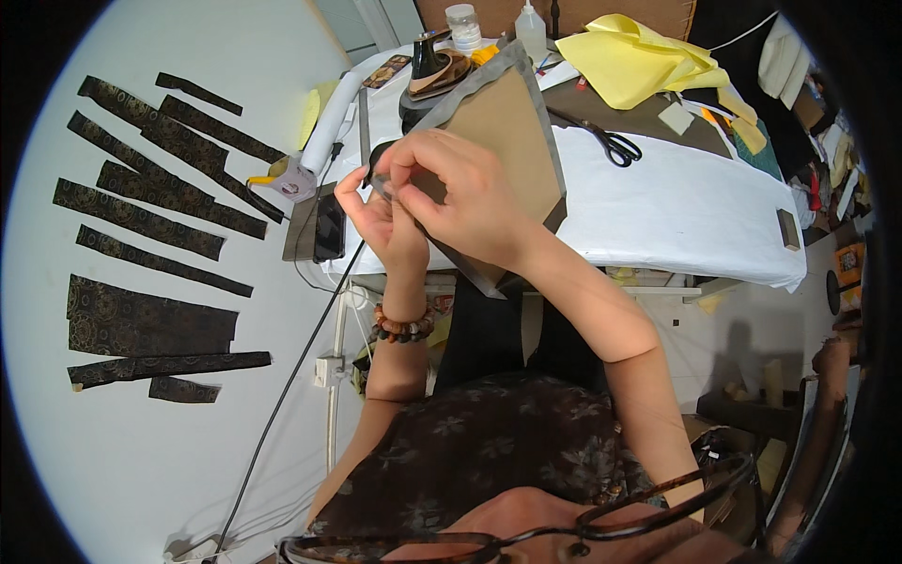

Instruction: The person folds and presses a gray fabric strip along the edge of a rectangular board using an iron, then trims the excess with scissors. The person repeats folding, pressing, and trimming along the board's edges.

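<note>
My left hand (385, 226), wearing a beaded bracelet (404, 324), is closed with its fingertips pinched together in front of me. Against it, my right hand (460, 193) curls with thumb and fingers meeting at the same spot. Between them is a thin translucent grey strip (382, 186), mostly hidden by the fingers. Behind and under my right hand, a tan panel with a grey border (498, 127) leans at a slant over the table edge. A narrow grey band (365, 127) lies just beyond my left fingertips.
Scissors with black handles (615, 148) lie on the white-covered table (676, 211). An iron (432, 75), a squeeze bottle (531, 33) and a white-lidded jar (462, 28) stand behind the panel. Yellow sheet material (648, 61) sits at right, a phone (329, 226) at left. Dark patterned fabric pieces (150, 315) hang on the wall.
</note>
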A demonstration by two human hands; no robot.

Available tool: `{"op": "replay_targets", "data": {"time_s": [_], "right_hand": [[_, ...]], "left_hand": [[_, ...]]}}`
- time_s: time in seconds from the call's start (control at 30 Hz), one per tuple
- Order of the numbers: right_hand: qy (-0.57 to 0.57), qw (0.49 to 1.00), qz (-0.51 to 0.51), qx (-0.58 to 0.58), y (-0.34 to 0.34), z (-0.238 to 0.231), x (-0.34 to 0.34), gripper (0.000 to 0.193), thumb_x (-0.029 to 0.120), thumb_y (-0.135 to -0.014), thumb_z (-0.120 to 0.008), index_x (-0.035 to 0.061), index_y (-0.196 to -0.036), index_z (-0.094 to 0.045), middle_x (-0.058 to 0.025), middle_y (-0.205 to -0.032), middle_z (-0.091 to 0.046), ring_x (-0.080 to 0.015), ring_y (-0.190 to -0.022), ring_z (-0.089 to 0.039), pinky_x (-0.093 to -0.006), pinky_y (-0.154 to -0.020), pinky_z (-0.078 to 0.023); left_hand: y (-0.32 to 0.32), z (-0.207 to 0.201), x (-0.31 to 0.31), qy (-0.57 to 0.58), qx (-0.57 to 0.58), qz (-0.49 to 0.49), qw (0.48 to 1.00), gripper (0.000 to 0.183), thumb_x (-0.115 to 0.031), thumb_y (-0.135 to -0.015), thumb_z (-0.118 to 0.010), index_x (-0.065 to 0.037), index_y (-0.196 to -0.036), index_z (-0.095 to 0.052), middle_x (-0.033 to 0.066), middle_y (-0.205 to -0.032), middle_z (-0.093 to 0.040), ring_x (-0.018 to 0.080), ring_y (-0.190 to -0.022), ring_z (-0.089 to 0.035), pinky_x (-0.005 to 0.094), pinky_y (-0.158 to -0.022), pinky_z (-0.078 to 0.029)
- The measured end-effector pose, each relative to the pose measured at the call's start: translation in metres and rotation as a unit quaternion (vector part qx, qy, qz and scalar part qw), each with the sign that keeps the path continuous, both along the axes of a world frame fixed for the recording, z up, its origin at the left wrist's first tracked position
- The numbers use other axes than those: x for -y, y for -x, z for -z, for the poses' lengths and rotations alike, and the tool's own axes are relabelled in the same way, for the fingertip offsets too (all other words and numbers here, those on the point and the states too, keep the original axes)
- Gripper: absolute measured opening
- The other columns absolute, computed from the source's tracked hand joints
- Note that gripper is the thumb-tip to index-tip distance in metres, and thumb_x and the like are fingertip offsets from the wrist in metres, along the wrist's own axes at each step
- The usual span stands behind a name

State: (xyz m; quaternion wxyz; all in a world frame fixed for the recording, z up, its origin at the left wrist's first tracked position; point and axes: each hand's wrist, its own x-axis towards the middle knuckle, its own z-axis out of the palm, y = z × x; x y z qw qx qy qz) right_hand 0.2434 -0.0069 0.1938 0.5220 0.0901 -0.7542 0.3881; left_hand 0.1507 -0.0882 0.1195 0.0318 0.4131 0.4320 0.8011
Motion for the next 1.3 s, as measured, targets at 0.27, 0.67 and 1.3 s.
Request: {"op": "replay_targets", "data": {"time_s": [0.27, 0.67, 1.3], "right_hand": [[-0.048, 0.999, -0.018, -0.017, 0.013, -0.005, -0.005, 0.014, -0.003, -0.076, -0.061, 0.0044, -0.086, -0.056, -0.0083, -0.084, -0.059, -0.0284, -0.082, -0.059, -0.0386, -0.07, -0.049], [-0.031, 0.999, -0.015, -0.024, 0.009, -0.004, -0.003, 0.019, -0.004, -0.076, -0.066, 0.0043, -0.09, -0.056, -0.008, -0.086, -0.06, -0.0284, -0.082, -0.06, -0.0373, -0.07, -0.05], [0.054, 0.998, -0.01, -0.025, 0.003, 0.005, 0.004, 0.017, -0.002, -0.079, -0.071, 0.0049, -0.09, -0.06, -0.0049, -0.081, -0.062, -0.0182, -0.072, -0.062, -0.0284, -0.063, -0.052]], "left_hand": [[0.004, 0.004, -0.003, 0.013, -0.075, -0.024, 0.997, 0.05, -0.023, -0.103, -0.051, -0.011, -0.136, -0.015, 0.022, -0.126, -0.054, 0.0209, -0.113, -0.057, 0.0337, -0.098, -0.045], [-0.002, -0.049, 0.021, 0.087, 0.029, -0.07, 0.993, 0.016, -0.019, -0.105, -0.045, -0.003, -0.105, -0.043, 0.0071, -0.09, -0.06, 0.0078, -0.083, -0.055, 0.0224, -0.071, -0.042], [-0.017, -0.067, 0.02, 0.015, 0.103, -0.053, 0.993, 0.021, -0.019, -0.105, -0.047, -0.007, -0.089, -0.042, 0.0005, -0.077, -0.052, 0.0052, -0.063, -0.052, 0.0199, -0.059, -0.048]]}}
